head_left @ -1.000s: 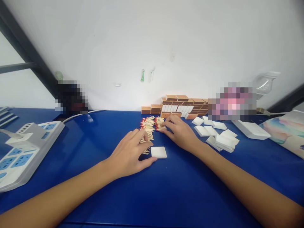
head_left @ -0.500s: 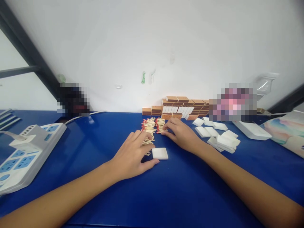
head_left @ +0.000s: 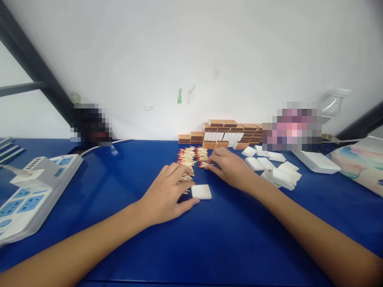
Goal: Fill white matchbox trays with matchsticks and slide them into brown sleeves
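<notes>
Several pale-blue socket panels (head_left: pixel 30 203) face up on a long white plastic power strip (head_left: pixel 46 209) at the far left of the blue tabletop (head_left: pixel 143 255); a white plastic adapter (head_left: pixel 32 175) sits on it; farther back, a dark shape (head_left: pixel 91 123) blurred into blocks stands near the white wall (head_left: pixel 134 59). Next comes the left hand (head_left: pixel 167 191), fingers curled over the near part of a long heap of pale wooden matches with red heads (head_left: pixel 187 159); its thumb and forefinger lie at the left side of a shallow white rectangular tray (head_left: pixel 201 192), the thumb at the near edge; whether they clamp it or only rest there, I cannot tell. The tray lies flat on the tabletop, just right of the heap's near end; a smaller heap of red-headed wooden matches (head_left: pixel 201 153) sits beside the long heap, toward the wall. The right hand (head_left: pixel 226 164) has its thumb and fingertips drawn together at the right edge of this smaller heap; whether any matches are pinched between them is too small to tell. Behind it, brown-and-white cardboard matchboxes (head_left: pixel 223 137) are stacked against the wall; right of the hand lie loose white rectangular trays (head_left: pixel 265 164); beyond them are a white box (head_left: pixel 320 163) and a flat pastel-patterned object (head_left: pixel 359 163).
</notes>
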Demonstrator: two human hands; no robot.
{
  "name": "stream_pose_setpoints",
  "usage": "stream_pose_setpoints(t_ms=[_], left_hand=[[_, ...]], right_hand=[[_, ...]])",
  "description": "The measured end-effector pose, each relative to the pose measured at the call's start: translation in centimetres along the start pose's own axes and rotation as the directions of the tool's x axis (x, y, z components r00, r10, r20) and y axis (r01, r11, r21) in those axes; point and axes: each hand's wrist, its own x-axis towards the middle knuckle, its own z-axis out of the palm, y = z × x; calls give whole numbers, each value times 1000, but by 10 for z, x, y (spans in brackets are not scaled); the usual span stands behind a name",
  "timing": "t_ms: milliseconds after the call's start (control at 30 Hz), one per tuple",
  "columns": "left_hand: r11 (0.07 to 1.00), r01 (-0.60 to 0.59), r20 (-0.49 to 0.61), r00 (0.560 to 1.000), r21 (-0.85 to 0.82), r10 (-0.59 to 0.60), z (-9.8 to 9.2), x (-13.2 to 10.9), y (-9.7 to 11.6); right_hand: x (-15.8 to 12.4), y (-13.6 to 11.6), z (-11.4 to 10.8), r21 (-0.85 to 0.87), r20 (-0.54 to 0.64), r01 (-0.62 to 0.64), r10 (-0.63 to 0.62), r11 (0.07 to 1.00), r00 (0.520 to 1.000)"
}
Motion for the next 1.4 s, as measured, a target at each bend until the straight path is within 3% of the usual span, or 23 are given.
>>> stream_pose_setpoints(t_ms=[233,533,800,1400], left_hand=[[1000,-7,2,1000,4,7,-1,-1,1],[1000,-12,7,1000,3,12,-3,0,1],[1000,-13,-2,1000,-3,13,-2,-1,0],[1000,-15,4,1000,-5,15,-3,0,0]], right_hand=[[-1,-1,-1,12,15,-1,1,1000,1000],[-7,7,-11,132,131,-132,114,982,985],[-12,1,-10,38,92,-109,105,993,990],[-16,1,-6,-117,127,-22,37,993,991]])
